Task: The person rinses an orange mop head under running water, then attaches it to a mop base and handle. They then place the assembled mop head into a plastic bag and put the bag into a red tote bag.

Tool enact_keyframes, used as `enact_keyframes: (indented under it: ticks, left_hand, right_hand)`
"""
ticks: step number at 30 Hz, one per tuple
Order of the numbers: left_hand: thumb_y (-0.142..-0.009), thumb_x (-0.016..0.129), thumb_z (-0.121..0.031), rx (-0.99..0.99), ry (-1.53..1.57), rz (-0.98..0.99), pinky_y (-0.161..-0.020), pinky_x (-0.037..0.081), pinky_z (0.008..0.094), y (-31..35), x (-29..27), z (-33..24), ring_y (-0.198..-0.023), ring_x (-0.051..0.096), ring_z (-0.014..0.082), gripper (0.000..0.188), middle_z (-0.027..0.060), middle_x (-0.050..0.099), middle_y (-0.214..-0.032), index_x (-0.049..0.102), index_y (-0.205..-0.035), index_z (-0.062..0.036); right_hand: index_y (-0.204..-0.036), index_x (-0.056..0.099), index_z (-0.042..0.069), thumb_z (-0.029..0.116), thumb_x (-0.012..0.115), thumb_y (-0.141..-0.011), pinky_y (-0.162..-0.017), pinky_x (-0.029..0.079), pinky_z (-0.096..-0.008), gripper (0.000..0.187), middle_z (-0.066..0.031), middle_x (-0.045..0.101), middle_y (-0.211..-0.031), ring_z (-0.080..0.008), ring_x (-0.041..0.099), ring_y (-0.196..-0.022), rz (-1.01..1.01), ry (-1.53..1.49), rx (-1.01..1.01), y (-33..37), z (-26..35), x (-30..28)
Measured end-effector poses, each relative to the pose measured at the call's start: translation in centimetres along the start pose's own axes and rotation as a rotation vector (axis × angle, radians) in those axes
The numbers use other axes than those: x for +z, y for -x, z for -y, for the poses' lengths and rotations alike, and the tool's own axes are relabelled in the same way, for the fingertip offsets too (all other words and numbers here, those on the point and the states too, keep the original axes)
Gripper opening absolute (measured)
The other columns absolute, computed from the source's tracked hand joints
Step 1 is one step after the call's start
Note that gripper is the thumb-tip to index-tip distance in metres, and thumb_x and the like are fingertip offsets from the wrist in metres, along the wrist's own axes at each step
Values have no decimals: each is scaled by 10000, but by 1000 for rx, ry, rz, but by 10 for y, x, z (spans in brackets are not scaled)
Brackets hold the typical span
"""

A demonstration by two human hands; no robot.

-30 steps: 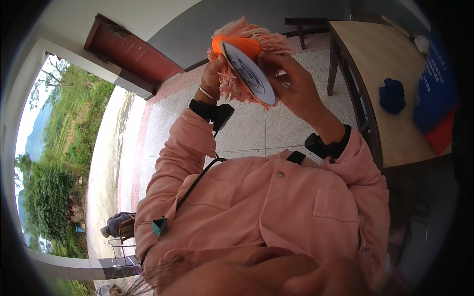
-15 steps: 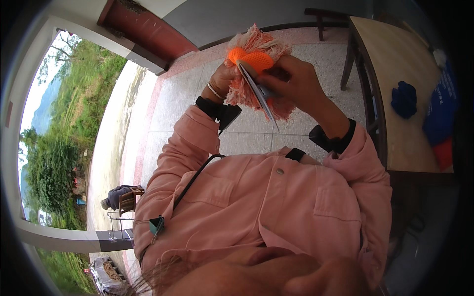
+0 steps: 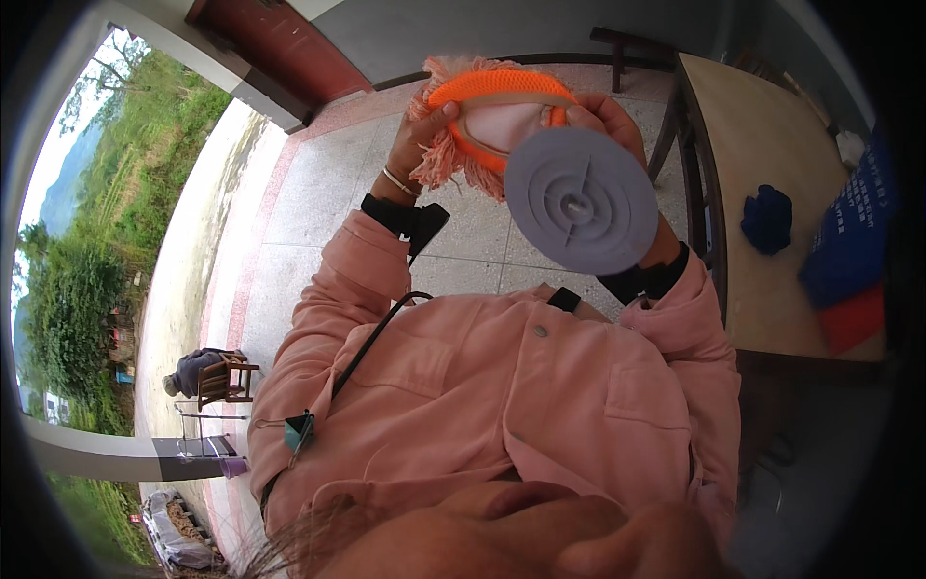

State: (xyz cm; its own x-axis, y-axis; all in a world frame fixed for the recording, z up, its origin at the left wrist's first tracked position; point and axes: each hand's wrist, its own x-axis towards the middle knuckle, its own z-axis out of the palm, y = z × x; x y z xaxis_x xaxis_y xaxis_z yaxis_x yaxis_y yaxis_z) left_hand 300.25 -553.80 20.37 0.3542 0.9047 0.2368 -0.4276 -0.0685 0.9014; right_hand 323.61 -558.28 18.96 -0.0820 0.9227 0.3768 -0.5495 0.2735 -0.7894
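In front of my chest I hold a mop head [image 3: 436,162] with pink-and-white yarn fringe, an orange mesh band and an opening that shows pale lining. My left hand [image 3: 417,135] is closed on its left edge, thumb over the orange mesh. A round grey plate [image 3: 550,212] with raised rings faces me, overlapping the lower right of the mop head. Behind the plate's upper edge, my right hand [image 3: 617,125] is closed, with fingers at the mop head's right edge; the plate hides much of its grip.
A wooden table [image 3: 719,125] stands to the right, bearing a dark blue bundle [image 3: 768,219] and a blue-and-red bag [image 3: 849,246]. Beyond the tiled floor is a red door [image 3: 280,48]. Far left, a person [image 3: 193,372] sits beside a wooden chair frame [image 3: 227,376].
The plate, edge-on at the mop head's opening before, has turned its ringed face toward me and shifted right. The mop head's opening now faces me, spread wider between my hands.
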Motion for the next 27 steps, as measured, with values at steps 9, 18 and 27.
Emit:
enact_keyframes:
  ticks: [9,18,27]
  left_hand:
    - [-856,636,-104,-406,10,154,-971,445,344,27,20,60,-1119,549,225,497,131,547,-1232,434,-1290,31]
    - [-714,737,-213,200,-1324,94,-799,495,348,16,25,29,-956,595,273,636,122,575,-1107,465,-1268,-59]
    - [-715,653,-97,793,-1471,-35,-599,489,295,38,48,13,-711,586,231,189,42,586,-840,599,-894,-68]
  right_hand:
    - [-1010,534,-33,121,507,-919,-865,454,-298,180,-109,587,-963,-159,562,-921,-439,-429,233,41,-42,-18]
    - [-916,509,12,29,494,-870,-812,460,-271,51,-77,568,-916,-133,555,-861,-215,-282,120,57,-24,-13]
    - [-853,481,43,20,531,-805,-684,487,-264,73,-65,572,-858,-116,556,-754,-138,-169,29,64,-8,-8]
